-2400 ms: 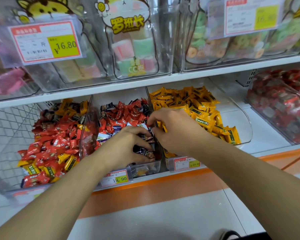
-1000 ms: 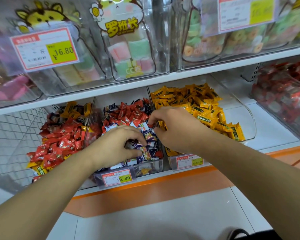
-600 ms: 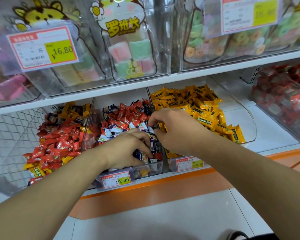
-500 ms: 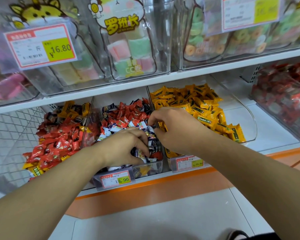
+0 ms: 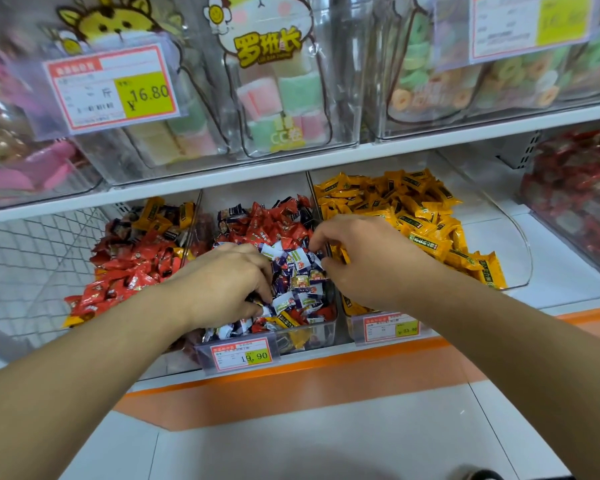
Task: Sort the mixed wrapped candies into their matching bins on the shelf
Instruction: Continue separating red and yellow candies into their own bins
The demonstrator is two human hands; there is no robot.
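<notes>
Sorting is under way in the middle bin (image 5: 326,336) at the shelf's front edge. Your left hand (image 5: 222,285) has a closed grip on blue-white candies (image 5: 300,271); your right hand (image 5: 364,258) pinches at the divider, contents unclear. Next, pull out strays: yellow ones belong in the right bin (image 5: 520,244).

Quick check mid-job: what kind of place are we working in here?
Most likely a shop's bulk candy aisle: clear bins of wrapped candies on white shelves, with price tags clipped to the bin fronts.
</notes>
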